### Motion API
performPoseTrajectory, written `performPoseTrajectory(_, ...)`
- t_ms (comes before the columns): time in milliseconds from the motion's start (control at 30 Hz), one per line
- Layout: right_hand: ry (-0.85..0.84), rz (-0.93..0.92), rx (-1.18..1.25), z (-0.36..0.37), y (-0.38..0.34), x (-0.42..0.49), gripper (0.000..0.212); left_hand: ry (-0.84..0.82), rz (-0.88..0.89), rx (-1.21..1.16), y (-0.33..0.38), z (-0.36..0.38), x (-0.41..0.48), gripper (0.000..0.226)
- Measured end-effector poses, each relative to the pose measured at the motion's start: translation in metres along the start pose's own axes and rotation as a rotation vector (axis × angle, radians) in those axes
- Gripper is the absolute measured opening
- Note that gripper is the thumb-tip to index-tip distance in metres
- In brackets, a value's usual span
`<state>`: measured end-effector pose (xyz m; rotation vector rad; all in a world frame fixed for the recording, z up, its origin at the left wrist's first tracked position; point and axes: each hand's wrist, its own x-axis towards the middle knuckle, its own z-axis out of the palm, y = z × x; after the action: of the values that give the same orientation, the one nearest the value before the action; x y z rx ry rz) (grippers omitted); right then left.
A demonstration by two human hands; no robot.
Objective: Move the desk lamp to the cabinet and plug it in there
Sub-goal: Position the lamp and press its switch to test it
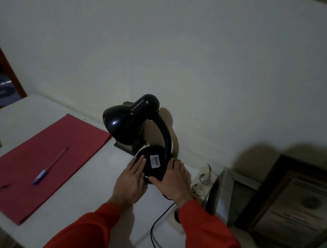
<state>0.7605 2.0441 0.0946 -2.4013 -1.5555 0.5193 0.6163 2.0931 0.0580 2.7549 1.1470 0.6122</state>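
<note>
A black desk lamp (pixel 138 118) with a curved neck and a round base (pixel 152 171) stands on a white table (pixel 76 202) against the wall. My left hand (pixel 131 180) lies on the left side of the base, fingers flat. My right hand (pixel 173 182) clasps the base's right side, thumb on the front rim. The lamp's black cord (pixel 156 230) loops down over the table's front right. A white power strip (pixel 202 184) lies just right of my right hand; the plug end sits hidden behind my right sleeve.
A red paper sheet (pixel 32 166) with a blue-capped pen (pixel 50 168) covers the table's left. A framed certificate (pixel 302 204) leans at the right, a glass pane beside it. A dark doorway opens at far left. A small dark object stands behind the lamp shade.
</note>
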Motion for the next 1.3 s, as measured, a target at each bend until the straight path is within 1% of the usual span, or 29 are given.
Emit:
performPoseTrajectory(67, -0.006, 0.004, -0.003, 0.0, 0.0, 0.001, 0.107, -0.006, 0.031, 0.013, -0.001, 0.002, 0.0, 0.053)
performPoseTrajectory(133, -0.016, 0.006, -0.005, -0.001, 0.0, 0.001, 0.108, -0.014, 0.049, 0.009, -0.003, 0.005, 0.0, 0.048)
performPoseTrajectory(200, -0.024, 0.007, -0.003, -0.001, 0.0, 0.0, 0.108, -0.035, 0.04, -0.031, -0.003, 0.007, -0.001, 0.045)
performPoseTrajectory(233, -0.018, 0.005, -0.005, -0.001, 0.0, 0.0, 0.108, -0.037, 0.008, -0.095, -0.002, 0.008, -0.001, 0.043)
performPoseTrajectory(300, 0.015, 0.002, -0.012, -0.002, 0.0, -0.002, 0.107, 0.004, -0.137, -0.279, 0.005, 0.008, 0.0, 0.038)
performPoseTrajectory(333, 0.028, 0.002, -0.013, -0.002, -0.001, -0.002, 0.107, 0.024, -0.161, -0.311, 0.006, 0.01, 0.001, 0.039)
performPoseTrajectory(367, 0.034, 0.002, -0.011, -0.002, -0.001, -0.002, 0.107, 0.072, -0.158, -0.298, 0.006, 0.014, 0.001, 0.041)
performPoseTrajectory(467, 0.057, 0.003, -0.014, -0.002, -0.001, -0.003, 0.108, 0.045, -0.132, -0.194, -0.001, 0.011, 0.0, 0.045)
performPoseTrajectory(533, 0.064, 0.005, -0.028, -0.002, -0.001, -0.003, 0.108, 0.086, -0.112, -0.147, -0.006, 0.012, -0.001, 0.048)
performPoseTrajectory(733, 0.045, 0.014, -0.018, -0.002, -0.002, -0.003, 0.108, 0.079, -0.145, -0.278, -0.005, 0.01, 0.001, 0.044)
performPoseTrajectory(867, 0.05, 0.016, -0.02, -0.002, -0.002, -0.003, 0.108, 0.059, -0.162, -0.315, -0.008, 0.011, 0.001, 0.044)
performPoseTrajectory(1300, 0.046, 0.007, -0.034, -0.003, -0.003, -0.004, 0.106, 0.031, -0.168, -0.346, -0.009, 0.012, 0.002, 0.048)
